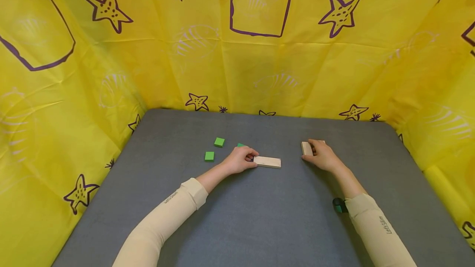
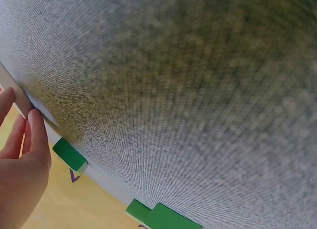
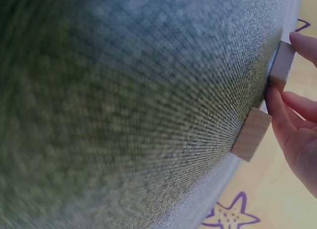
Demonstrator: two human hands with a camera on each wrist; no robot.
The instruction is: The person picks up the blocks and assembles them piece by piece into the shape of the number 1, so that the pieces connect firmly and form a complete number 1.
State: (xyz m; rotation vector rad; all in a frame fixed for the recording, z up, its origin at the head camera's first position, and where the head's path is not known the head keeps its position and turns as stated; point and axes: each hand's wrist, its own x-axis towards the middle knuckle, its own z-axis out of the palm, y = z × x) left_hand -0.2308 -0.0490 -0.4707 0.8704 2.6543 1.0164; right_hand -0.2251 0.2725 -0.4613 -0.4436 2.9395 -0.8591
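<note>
Head view high, wrist views low.

Makeshift booth: yellow drapes (image 1: 241, 65) (starfish (image 1: 110, 11) and all) on three sides of a grey table (image 1: 282, 213)

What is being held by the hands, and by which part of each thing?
The left hand holds a block by its left end; the right hand holds another block by its near and far ends.

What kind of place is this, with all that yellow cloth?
Probably a small makeshift booth for tabletop work, though I can't be sure. The starfish-patterned yellow cloth hangs behind and along both sides of a grey table, where wooden blocks and green blocks lie.
</note>
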